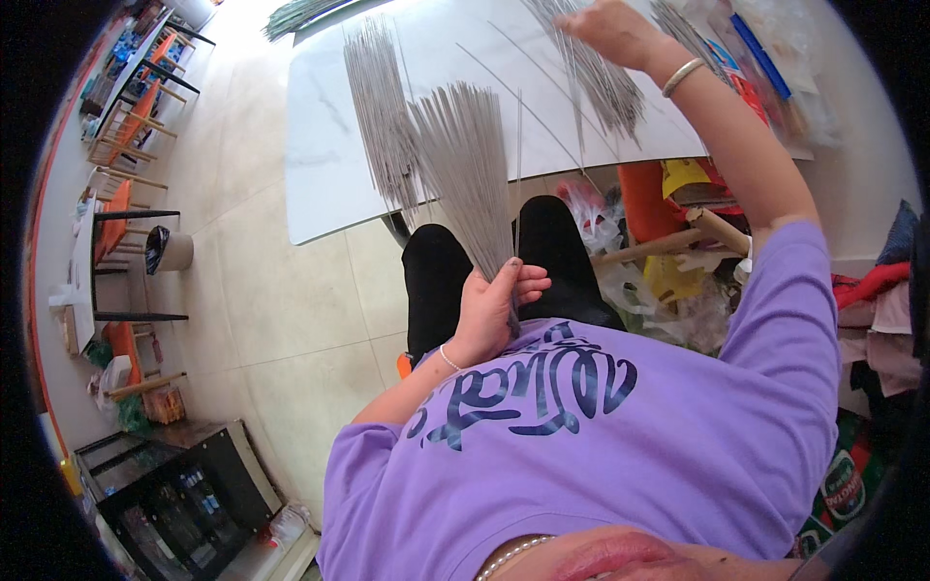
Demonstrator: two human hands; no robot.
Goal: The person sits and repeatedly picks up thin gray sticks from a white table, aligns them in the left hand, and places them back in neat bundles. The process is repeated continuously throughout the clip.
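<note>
My left hand (498, 301) is closed around the narrow lower end of a bundle of thin grey wire-like stems (465, 160), held upright before my lap and fanned out at the top. A couple of stems stand apart from it on the right. At the top right, my right hand (614, 33) is over a loose pile of similar stems (607, 94) on the white marbled table (320, 167). Its fingertips are bunched near some stems, but whether they pinch one is unclear. Another grey bundle (378, 109) lies on the table, left of the held one.
Green stems (305, 18) lie at the table's far left corner. A blue strip (759, 54) and plastic bags (806, 102) are at the right. Below the table edge stand an orange chair (643, 203) and more bags (596, 218). A waste bin (174, 250) is across the floor.
</note>
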